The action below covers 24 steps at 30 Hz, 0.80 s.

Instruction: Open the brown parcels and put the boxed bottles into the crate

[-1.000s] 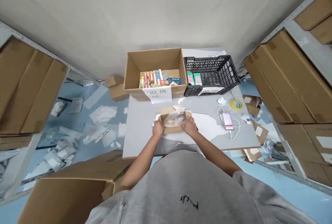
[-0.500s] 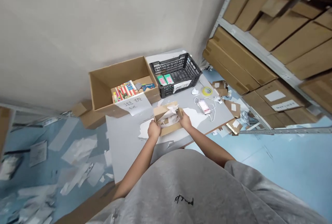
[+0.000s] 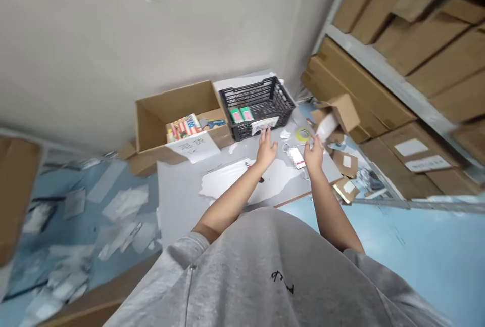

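Observation:
My left hand point(image 3: 266, 149) hovers over the grey table point(image 3: 178, 200) with fingers spread, holding nothing, just in front of the black crate point(image 3: 281, 95). My right hand point(image 3: 313, 154) is raised over the table's right edge, fingers apart and empty, next to a phone point(image 3: 297, 157) with a white cable. A small brown cardboard box point(image 3: 337, 113) with white paper hanging from it is in mid-air, blurred, just beyond my right hand and apart from it, above the floor beside the shelf.
A large open carton point(image 3: 151, 114) with colourful booklets and a paper label stands at the table's back left. A yellow tape roll point(image 3: 302, 134) lies near the crate. Torn white paper point(image 3: 227, 181) covers the table. Shelves of cartons point(image 3: 379, 89) stand right; scraps litter the floor.
Both hands let go of the small box they held on the table. The box now flies off to the right, and both hands have swung right and opened.

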Each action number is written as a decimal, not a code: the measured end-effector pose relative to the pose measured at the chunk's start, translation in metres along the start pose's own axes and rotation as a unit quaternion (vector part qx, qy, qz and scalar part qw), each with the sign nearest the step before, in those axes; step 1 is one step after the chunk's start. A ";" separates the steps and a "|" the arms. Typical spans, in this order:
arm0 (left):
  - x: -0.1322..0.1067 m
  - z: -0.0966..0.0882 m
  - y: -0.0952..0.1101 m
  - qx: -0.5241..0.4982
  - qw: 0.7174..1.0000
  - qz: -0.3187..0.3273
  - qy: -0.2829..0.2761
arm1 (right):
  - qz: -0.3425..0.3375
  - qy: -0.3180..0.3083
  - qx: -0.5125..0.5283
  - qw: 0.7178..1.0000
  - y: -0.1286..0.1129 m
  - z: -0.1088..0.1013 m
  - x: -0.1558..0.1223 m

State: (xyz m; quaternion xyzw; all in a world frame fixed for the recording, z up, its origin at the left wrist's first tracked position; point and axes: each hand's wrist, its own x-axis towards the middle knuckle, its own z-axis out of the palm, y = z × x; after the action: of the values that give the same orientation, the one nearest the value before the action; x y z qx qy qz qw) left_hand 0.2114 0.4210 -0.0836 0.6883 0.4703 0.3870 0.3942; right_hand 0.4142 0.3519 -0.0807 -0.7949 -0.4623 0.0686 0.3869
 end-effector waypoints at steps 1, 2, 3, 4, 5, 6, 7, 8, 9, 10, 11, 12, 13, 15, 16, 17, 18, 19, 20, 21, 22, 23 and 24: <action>-0.021 -0.012 -0.014 0.007 1.000 -0.023 0.011 | -0.035 -0.039 0.027 0.998 -0.010 0.018 -0.009; -0.042 -0.027 -0.029 0.016 0.998 -0.050 0.033 | -0.069 -0.085 0.051 0.993 -0.023 0.036 -0.018; -0.064 -0.043 -0.042 0.029 0.994 -0.079 0.065 | -0.101 -0.133 0.073 0.983 -0.038 0.055 -0.029; -0.085 -0.061 -0.054 0.042 0.989 -0.109 0.093 | -0.131 -0.179 0.092 0.971 -0.054 0.074 -0.041; -0.106 -0.080 -0.065 0.056 0.980 -0.142 0.126 | -0.161 -0.225 0.108 0.955 -0.073 0.093 -0.054; -0.126 -0.099 -0.073 0.070 0.968 -0.178 0.165 | -0.190 -0.269 0.122 0.936 -0.092 0.110 -0.069; -0.147 -0.119 -0.078 0.083 0.952 -0.212 0.206 | -0.218 -0.311 0.134 0.915 -0.112 0.126 -0.086; -0.168 -0.137 -0.082 0.096 0.934 -0.243 0.244 | -0.249 -0.354 0.145 0.890 -0.131 0.141 -0.104; -0.190 -0.154 -0.084 0.111 0.914 -0.271 0.281 | -0.283 -0.396 0.155 0.860 -0.151 0.153 -0.124; -0.212 -0.170 -0.084 0.126 0.894 -0.295 0.314 | -0.316 -0.430 0.162 0.830 -0.169 0.164 -0.146; -0.235 -0.183 -0.083 0.139 0.874 -0.316 0.343 | -0.347 -0.460 0.167 0.800 -0.186 0.172 -0.169; -0.259 -0.195 -0.081 0.150 0.854 -0.335 0.369 | -0.376 -0.485 0.172 0.771 -0.202 0.179 -0.193; -0.282 -0.206 -0.079 0.159 0.835 -0.351 0.394 | -0.402 -0.505 0.176 0.743 -0.216 0.183 -0.218; -0.331 -0.224 -0.075 0.173 0.797 -0.376 0.440 | -0.451 -0.537 0.183 0.689 -0.240 0.185 -0.267; -0.355 -0.232 -0.073 0.180 0.777 -0.386 0.463 | -0.474 -0.548 0.186 0.663 -0.250 0.184 -0.290; -0.379 -0.239 -0.071 0.187 0.757 -0.395 0.485 | -0.496 -0.557 0.188 0.639 -0.258 0.182 -0.313; -0.404 -0.245 -0.069 0.195 0.736 -0.405 0.506 | -0.516 -0.563 0.187 0.618 -0.265 0.179 -0.334; -0.428 -0.250 -0.067 0.203 0.713 -0.419 0.523 | -0.534 -0.566 0.183 0.600 -0.270 0.175 -0.355; -0.453 -0.255 -0.065 0.211 0.689 -0.438 0.538 | -0.551 -0.568 0.177 0.584 -0.275 0.172 -0.376; -0.478 -0.260 -0.064 0.219 0.665 -0.459 0.548 | -0.569 -0.569 0.169 0.569 -0.278 0.169 -0.396; -0.503 -0.265 -0.062 0.226 0.640 -0.482 0.554 | -0.585 -0.569 0.159 0.555 -0.282 0.166 -0.417; -0.529 -0.270 -0.061 0.231 0.618 -0.505 0.557 | -0.600 -0.569 0.149 0.543 -0.286 0.164 -0.439; -0.555 -0.276 -0.061 0.236 0.598 -0.525 0.558 | -0.613 -0.568 0.139 0.531 -0.289 0.163 -0.461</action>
State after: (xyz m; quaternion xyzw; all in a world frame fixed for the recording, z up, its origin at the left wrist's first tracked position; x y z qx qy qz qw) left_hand -0.2016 -0.0433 -0.1209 0.0417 0.9537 0.2976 0.0142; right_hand -0.1191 0.1574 -0.1118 -0.0464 -0.9430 0.3155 0.0953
